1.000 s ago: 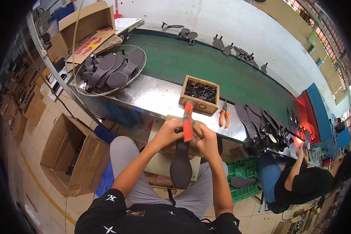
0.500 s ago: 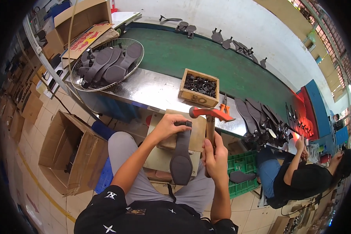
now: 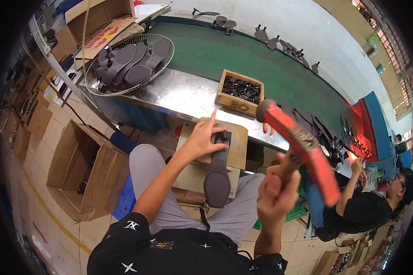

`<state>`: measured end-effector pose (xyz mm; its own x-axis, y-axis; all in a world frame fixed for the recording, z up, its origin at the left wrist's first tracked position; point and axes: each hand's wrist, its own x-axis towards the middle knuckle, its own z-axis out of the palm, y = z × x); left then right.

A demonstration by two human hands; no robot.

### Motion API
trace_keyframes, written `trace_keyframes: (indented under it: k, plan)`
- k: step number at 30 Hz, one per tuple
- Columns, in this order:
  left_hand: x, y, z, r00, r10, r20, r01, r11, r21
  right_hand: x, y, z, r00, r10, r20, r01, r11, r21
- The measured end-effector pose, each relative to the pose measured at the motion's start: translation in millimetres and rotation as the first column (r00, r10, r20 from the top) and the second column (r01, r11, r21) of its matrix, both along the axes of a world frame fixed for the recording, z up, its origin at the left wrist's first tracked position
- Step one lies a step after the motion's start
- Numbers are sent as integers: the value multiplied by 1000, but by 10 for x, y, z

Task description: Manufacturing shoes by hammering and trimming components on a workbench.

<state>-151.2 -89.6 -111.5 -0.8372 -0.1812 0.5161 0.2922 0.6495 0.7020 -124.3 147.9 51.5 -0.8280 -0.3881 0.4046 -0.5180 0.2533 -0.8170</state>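
Observation:
A dark grey shoe sole (image 3: pixel 217 182) lies across a wooden block (image 3: pixel 238 145) in front of me, its heel end on the block and its broad front part toward my lap. My left hand (image 3: pixel 201 143) is open beside the heel end, fingers spread and the index pointing away; the thumb reaches to the sole's edge, though whether it touches I cannot tell. My right hand (image 3: pixel 276 195) is closed round the wooden handle of a hammer (image 3: pixel 302 147) with a red-orange head, raised up close to the camera, right of the sole.
A wooden box (image 3: pixel 239 105) of small black pieces stands on the metal bench edge (image 3: pixel 188 89). Left of it, a wire basket (image 3: pixel 90 87) holds several soles. Orange-handled pliers (image 3: pixel 268 129) lie partly behind the hammer. A cardboard box (image 3: pixel 85 176) stands on the floor; a co-worker (image 3: pixel 362 201) sits at right.
The hammer has risen toward the camera and to the right in my right hand. My left hand has let go of the sole's heel end and spread its fingers.

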Motion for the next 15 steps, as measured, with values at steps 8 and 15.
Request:
trace_keyframes:
  k: [8,15]
  plan:
    - [59,6,68,942,117,314,-58,979,-193,-210,-153,-184,965,101,-244,-51,978,201]
    - [46,-6,10,960,146,238,-77,958,-277,-272,-106,-643,989,144,22,-143,935,324]
